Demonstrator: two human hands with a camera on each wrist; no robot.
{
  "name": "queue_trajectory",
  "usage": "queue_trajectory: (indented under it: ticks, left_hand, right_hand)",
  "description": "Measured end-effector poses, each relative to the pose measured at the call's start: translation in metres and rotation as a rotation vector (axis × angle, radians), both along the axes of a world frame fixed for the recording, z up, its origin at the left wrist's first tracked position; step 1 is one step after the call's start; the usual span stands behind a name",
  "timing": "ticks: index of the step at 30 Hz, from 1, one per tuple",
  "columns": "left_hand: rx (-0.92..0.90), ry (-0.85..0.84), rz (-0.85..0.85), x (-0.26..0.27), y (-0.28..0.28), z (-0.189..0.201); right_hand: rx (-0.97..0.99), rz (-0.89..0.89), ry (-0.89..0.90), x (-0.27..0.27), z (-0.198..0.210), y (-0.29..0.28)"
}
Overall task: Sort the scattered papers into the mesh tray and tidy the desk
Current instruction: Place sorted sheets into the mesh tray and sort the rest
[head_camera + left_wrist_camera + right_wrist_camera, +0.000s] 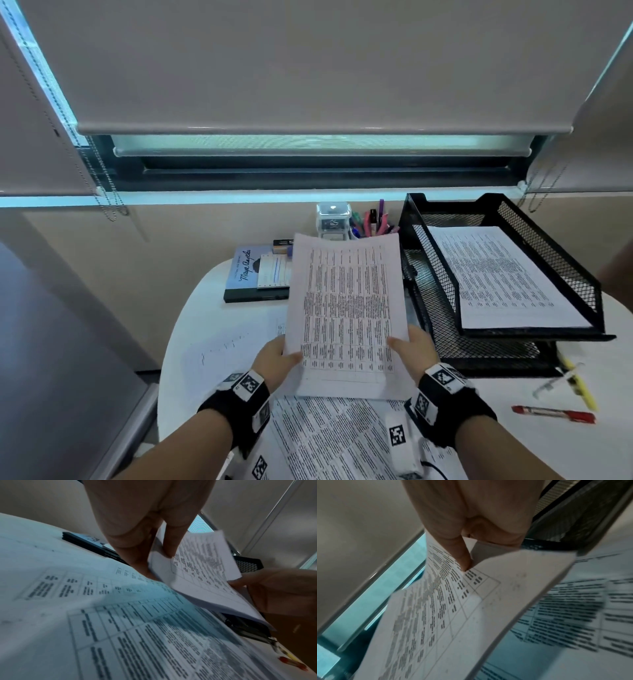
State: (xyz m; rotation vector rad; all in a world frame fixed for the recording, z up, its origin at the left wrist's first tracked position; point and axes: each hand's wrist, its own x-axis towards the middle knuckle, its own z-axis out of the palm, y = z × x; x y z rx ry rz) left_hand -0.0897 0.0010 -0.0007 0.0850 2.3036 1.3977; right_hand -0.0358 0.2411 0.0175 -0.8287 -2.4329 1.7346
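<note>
Two hands hold one sheaf of printed sheets above the desk (513, 428). The left hand (274, 359) pinches the sheaf (347, 315) at its lower left edge, thumb on the printed face and fingers behind; the right hand (412, 349) pinches the lower right edge the same way. In the left wrist view the left fingers (137, 555) curl under the sheaf's corner while the thumb presses on top, and the right wrist view shows the right thumb (464, 559) pressed on the page. The sheaf rises from the grip away from the person, tilted, its top edge in front of the pen cup (373, 222). How many sheets it has cannot be told; its edge shows more than one. At least two more papers lie flat on the desk: one (339, 442) under the wrists, one (226, 346) to the left, partly under the sheaf. The mesh tray (438, 284) stands just right of the sheaf, with two tiers; the upper tier holds one stack (496, 274) of printed sheets. One book (243, 270) lies at the back left with a small card (274, 270) on it. Three pens lie near the right edge: one red (553, 414), one yellow (579, 383), one clear (555, 382).
</note>
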Motion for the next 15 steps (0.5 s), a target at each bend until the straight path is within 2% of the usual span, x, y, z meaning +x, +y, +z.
queue_trajectory:
  ticks: [4, 11, 15]
  left_hand:
    - [0.028, -0.074, -0.110, 0.010, 0.023, 0.001]
    - [0.210, -0.464, -0.280, 0.041, 0.057, 0.010]
    - [0.239, -0.461, -0.251, 0.058, 0.091, 0.014]
  right_hand:
    - [-0.067, -0.086, -0.106, 0.013, -0.010, 0.023]
    - [-0.125, -0.110, -0.197, 0.035, -0.018, 0.084]
    - [-0.261, -0.176, -0.170, 0.042, -0.017, 0.121]
